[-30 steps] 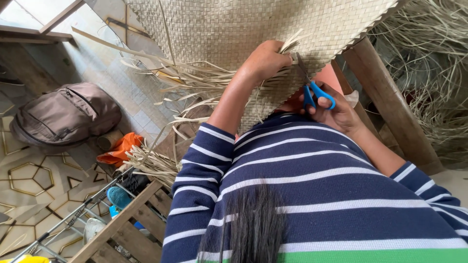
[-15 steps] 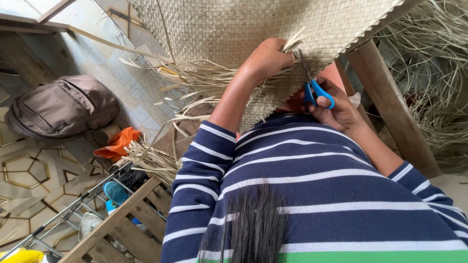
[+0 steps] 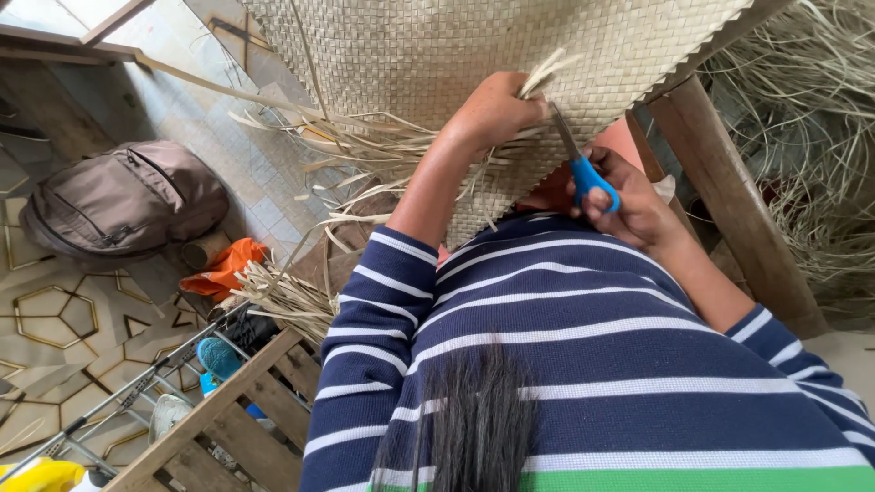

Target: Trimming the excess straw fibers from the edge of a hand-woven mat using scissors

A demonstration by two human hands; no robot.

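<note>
Head view, looking down over my striped sleeves. My left hand [image 3: 492, 109] is closed in a fist around a tuft of loose strips [image 3: 547, 71], which stick up past my knuckles at the near edge of the woven mat [image 3: 437, 46]. My right hand [image 3: 629, 205] grips the scissors [image 3: 583, 169]: my fingers are curled through the blue handles, and the blades point up and away from me, toward the base of the tuft just beside my left fist. I cannot tell whether the blades are parted or shut. The mat lies spread across the upper middle of the view, its checkered weave flat, its near edge draped toward my chest. A fringe of unwoven strips [image 3: 365, 155] trails from its left edge, just under my left forearm.

To the right, a wooden post [image 3: 729, 200] slants down from the mat's corner, with a heap of dry fibre [image 3: 811, 118] beyond it. At left, on the patterned tile floor [image 3: 64, 310], lie a brown backpack [image 3: 118, 200] and, near it, an orange cloth [image 3: 228, 269]. A wire rack [image 3: 109, 410] and a slatted wooden frame [image 3: 228, 419] occupy the lower left.
</note>
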